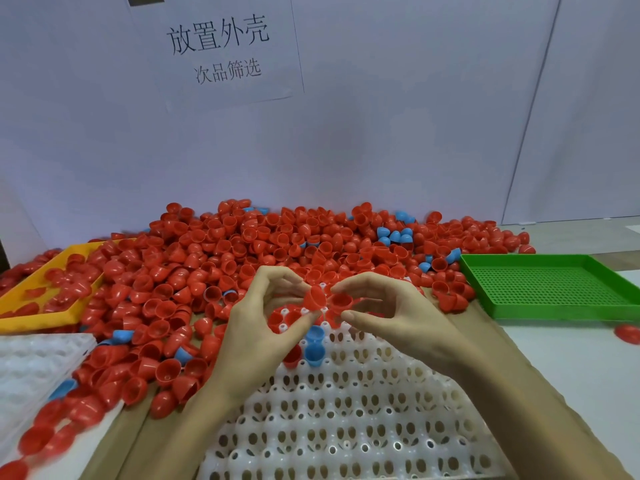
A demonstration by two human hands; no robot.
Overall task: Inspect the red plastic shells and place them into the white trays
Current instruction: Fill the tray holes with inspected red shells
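Red shells (314,297) pinched between both hands, above white tray (346,410).

**Hidden and Cut-Off Parts**

The white tray (353,410) was cut off by the bottom edge, and its far rows were covered by both hands. A second white tray (31,368) and the yellow tray (38,282) were clipped at the left edge, half buried under the red shell pile (242,258). The green tray (550,285) was cut at the right.

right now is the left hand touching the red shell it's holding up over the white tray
Touching. The head view shows the left hand pinching the red shell between thumb and fingertips.
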